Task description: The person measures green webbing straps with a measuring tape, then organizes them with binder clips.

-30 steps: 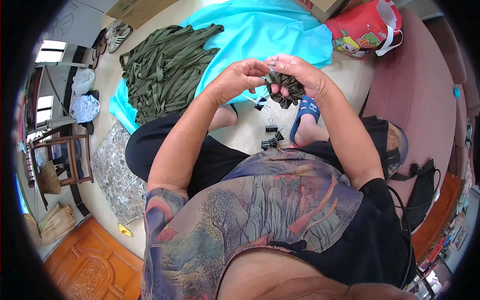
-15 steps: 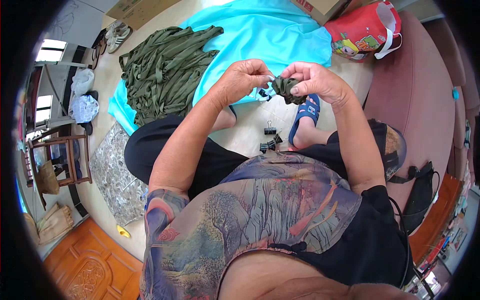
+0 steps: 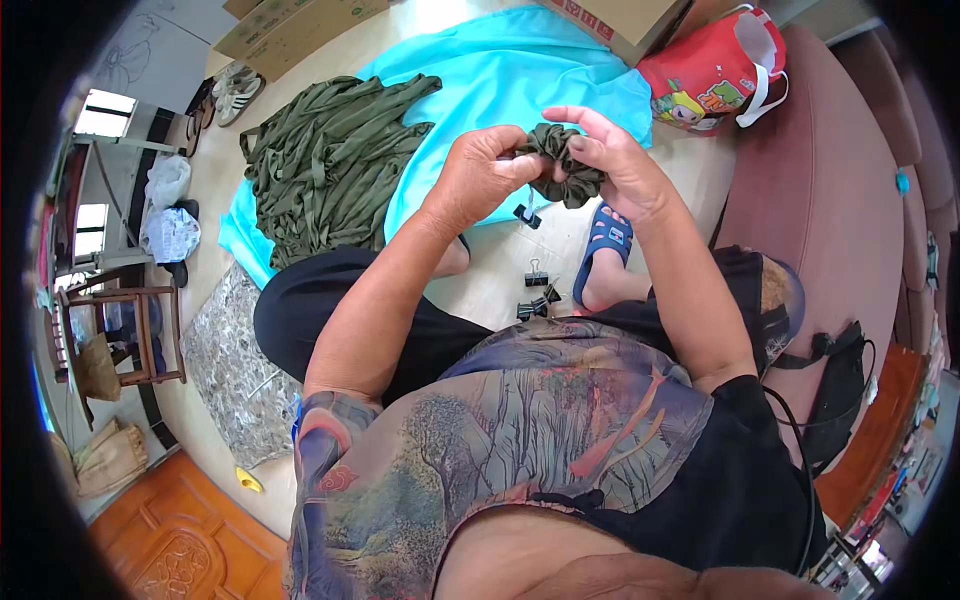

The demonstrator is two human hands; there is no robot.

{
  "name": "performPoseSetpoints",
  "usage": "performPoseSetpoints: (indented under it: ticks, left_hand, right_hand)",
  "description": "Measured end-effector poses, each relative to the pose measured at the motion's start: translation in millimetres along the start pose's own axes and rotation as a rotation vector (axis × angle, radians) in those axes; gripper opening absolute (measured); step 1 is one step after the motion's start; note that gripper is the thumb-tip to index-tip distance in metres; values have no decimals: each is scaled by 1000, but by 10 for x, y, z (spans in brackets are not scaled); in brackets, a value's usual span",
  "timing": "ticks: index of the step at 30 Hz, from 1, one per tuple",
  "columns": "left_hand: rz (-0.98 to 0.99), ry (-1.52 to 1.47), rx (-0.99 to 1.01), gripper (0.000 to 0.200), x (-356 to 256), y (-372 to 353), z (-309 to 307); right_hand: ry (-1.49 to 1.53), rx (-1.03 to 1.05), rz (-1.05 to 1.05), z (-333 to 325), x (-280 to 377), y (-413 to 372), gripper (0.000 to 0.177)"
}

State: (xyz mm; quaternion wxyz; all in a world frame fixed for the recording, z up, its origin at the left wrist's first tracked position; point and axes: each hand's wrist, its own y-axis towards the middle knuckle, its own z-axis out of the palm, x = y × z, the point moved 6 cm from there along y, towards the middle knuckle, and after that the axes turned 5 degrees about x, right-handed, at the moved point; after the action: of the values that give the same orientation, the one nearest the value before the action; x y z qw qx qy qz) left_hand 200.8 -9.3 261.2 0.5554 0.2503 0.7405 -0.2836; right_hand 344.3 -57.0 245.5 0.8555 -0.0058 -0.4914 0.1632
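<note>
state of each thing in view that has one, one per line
Green fabric ring: gathered, held up in both hands
Left hand: gripping the ring
Right hand: gripping the ring
Green cloth: heaped, rumpled
Turquoise sheet: spread out, creased
Red bag: open
Blue sandal: worn

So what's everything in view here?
scrunchie: one, green, between hands
fabric pile: one, green, on sheet
sheet: one, turquoise, floor
binder clips: several, black, floor
bag: one, red, by sofa
sofa: one, mauve, right
boxes: several, brown, top
shoes: several, mixed, upper left
chair: one, brown, left
mat: one, grey-patterned, left
clutter: uncounted, mixed, edges
slipper: one, blue, right foot
shirt: one, printed, on wearer
left hand: one, bare, at scrunchie
right hand: one, bare, at scrunchie
</note>
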Motion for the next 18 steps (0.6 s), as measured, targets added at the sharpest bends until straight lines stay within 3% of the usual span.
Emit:
performPoseSetpoints:
  ticks: [5, 9, 12, 13, 16, 18]
  left_hand:
    - [39, 101, -216, 12, 11, 62, -158]
    - [13, -146, -345, 11, 55, 93, -308]
    - [51, -138, -383, 14, 23, 97, -418]
    - [57, -166, -404, 15, 48, 103, -440]
    - [129, -110, -435, 13, -32, 66, -521]
    - [165, -13, -458, 10, -99, 32, -490]
  right_hand:
    - [71, -30, -219, 159, 106, -57, 63]
    - [191, 89, -317, 279, 188, -109, 67]
    - [199, 120, -316, 261, 163, -116, 61]
    - [200, 91, -272, 255, 151, -130, 52]
    - [133, 26, -66, 180, 115, -93, 45]
    - [46, 92, 20, 229, 172, -45, 44]
